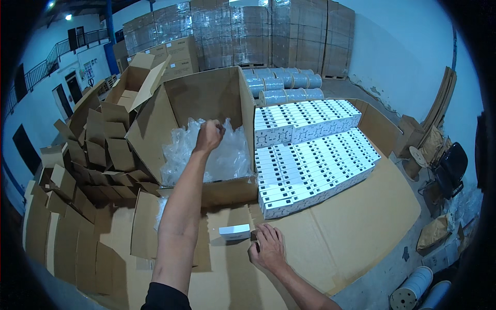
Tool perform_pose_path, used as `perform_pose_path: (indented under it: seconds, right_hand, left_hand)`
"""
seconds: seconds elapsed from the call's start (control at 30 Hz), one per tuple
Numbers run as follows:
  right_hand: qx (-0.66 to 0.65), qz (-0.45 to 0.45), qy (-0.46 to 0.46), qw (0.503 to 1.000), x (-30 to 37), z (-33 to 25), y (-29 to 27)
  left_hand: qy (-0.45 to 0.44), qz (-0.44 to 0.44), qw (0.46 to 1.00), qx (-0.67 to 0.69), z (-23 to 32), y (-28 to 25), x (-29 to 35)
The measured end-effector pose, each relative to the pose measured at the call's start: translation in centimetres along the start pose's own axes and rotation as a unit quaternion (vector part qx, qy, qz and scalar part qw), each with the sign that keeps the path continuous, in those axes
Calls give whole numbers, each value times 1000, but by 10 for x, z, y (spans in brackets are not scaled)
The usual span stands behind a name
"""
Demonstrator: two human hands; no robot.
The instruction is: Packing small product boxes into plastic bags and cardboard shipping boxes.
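My left hand (pixel 209 136) is over a large open carton (pixel 206 192) filled with clear plastic bags (pixel 230 157). Its fingers are curled closed among the upper bags; what they pinch, if anything, is hidden. On the cardboard work surface (pixel 305 243), my right hand (pixel 269 247) lies palm down with fingers apart and nothing in its grasp. Just left of its fingertips sits a small white box (pixel 234 232); whether they touch cannot be made out. Stacked rows of white boxes (pixel 315 165) with small dark squares on their faces stand beyond my right hand, beside the carton.
Many open brown cartons (pixel 103 129) crowd the left side. Behind are wrapped reels (pixel 289 80) and tall film-wrapped carton stacks (pixel 232 36). At the right stand a dark chair (pixel 452 168) and more reels (pixel 412 288) on the floor.
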State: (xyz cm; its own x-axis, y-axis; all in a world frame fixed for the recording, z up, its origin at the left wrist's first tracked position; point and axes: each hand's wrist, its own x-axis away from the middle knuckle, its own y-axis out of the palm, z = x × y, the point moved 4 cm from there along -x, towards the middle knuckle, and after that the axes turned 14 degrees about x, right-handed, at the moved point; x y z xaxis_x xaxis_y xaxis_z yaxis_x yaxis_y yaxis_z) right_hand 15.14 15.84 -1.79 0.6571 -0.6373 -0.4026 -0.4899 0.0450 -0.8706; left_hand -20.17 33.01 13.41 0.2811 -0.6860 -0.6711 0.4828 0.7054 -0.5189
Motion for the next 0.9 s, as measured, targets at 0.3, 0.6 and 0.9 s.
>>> perform_pose_path:
  seconds: [0.3, 0.6, 0.9]
  right_hand:
    - [4, 19, -9, 1000, 2, 2, 2]
    - [-37, 55, -9, 998, 12, 2, 0]
    - [-340, -6, 114, 933, 53, 9, -17]
  left_hand:
    - [-92, 137, 983, 80, 35, -79, -15]
    - [-68, 259, 953, 145, 90, -132, 45]
    - [-233, 196, 908, 287, 192, -57, 290]
